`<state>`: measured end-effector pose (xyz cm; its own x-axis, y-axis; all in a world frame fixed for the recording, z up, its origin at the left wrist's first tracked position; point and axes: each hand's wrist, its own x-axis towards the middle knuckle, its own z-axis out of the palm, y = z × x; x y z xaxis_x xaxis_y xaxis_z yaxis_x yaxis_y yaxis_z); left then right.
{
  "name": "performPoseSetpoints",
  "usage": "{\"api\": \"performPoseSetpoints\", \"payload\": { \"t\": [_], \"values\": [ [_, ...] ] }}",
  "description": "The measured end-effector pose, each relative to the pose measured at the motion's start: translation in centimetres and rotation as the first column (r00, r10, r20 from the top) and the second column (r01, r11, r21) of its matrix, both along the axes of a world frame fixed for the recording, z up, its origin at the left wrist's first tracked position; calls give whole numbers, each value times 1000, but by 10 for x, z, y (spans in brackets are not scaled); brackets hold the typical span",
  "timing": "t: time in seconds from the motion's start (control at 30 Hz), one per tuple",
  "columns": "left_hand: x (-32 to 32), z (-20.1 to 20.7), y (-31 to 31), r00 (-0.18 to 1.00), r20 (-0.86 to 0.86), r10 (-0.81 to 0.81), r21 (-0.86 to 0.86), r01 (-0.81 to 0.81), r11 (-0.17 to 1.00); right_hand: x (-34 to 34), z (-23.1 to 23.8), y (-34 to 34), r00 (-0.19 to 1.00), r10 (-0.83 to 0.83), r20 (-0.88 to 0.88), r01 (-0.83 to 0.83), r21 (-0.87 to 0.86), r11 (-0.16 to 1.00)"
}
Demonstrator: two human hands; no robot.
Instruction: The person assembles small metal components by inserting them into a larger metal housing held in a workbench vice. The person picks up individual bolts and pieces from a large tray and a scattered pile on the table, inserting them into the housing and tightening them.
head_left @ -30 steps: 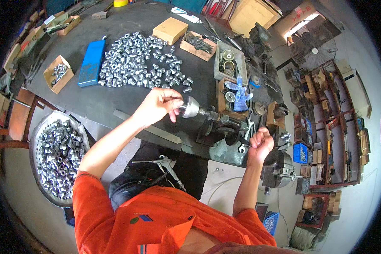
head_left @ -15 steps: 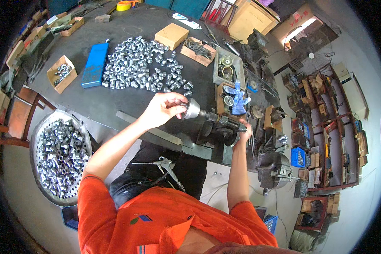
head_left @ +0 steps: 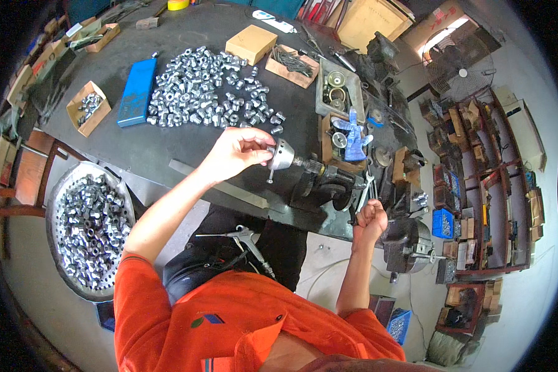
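A bench-mounted spindle (head_left: 319, 170) carries a silver cone-shaped chuck (head_left: 283, 155) at its left end. My left hand (head_left: 237, 154) is closed at the mouth of the chuck, thumb and fingers pinched; whatever sits between them is hidden. On the spindle's other side, my right hand (head_left: 371, 218) is curled into a fist by the bench edge. Shiny rod-like metal (head_left: 369, 188) rises just above its knuckles, and I cannot make out what the fist holds. Behind my left hand lies a heap of silver metal fittings (head_left: 189, 93) on the dark bench.
A perforated metal bowl (head_left: 54, 217) full of similar fittings stands at the left. Around the heap are a blue box (head_left: 136, 93) and a cardboard box (head_left: 251, 43). A blue glove (head_left: 353, 139) lies behind the spindle; a vise (head_left: 406, 242) is at the right. An air gun (head_left: 248, 242) rests before me.
My right hand has moved down and slightly right, away from the spindle's right end, and closed into a fist. My left hand stays at the chuck. The view has shifted a little.
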<state>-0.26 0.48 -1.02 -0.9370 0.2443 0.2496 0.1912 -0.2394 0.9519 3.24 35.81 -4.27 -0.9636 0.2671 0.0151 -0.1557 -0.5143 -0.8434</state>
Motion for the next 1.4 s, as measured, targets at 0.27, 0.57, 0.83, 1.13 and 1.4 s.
{"api": "performPoseSetpoints", "payload": {
  "t": [0.27, 0.57, 0.83, 1.13, 1.4],
  "values": [
    [1, 1, 3, 991, 128, 45, -37, -41, 998, -64, -70, 8, 939, -205, 276, 190, 82, 978],
    [1, 0, 4, 981, 180, 79, -81, -65, 995, -79, 40, -16, 951, -172, -257, 225, 194, 955],
    [3, -2, 0, 964, 267, 6, 67, -25, 997, 1, -1, 3, 989, -63, -136, 79, 111, 991],
    [53, 5, -79, 885, 237, 400, -142, -376, 916, -93, -42, -6, 946, -320, 54, 244, 529, 813],
    [186, -23, -224, 508, -448, 735, -788, -613, -56, -66, 46, -18, 943, -201, -264, 239, 120, 964]
  ]
}}
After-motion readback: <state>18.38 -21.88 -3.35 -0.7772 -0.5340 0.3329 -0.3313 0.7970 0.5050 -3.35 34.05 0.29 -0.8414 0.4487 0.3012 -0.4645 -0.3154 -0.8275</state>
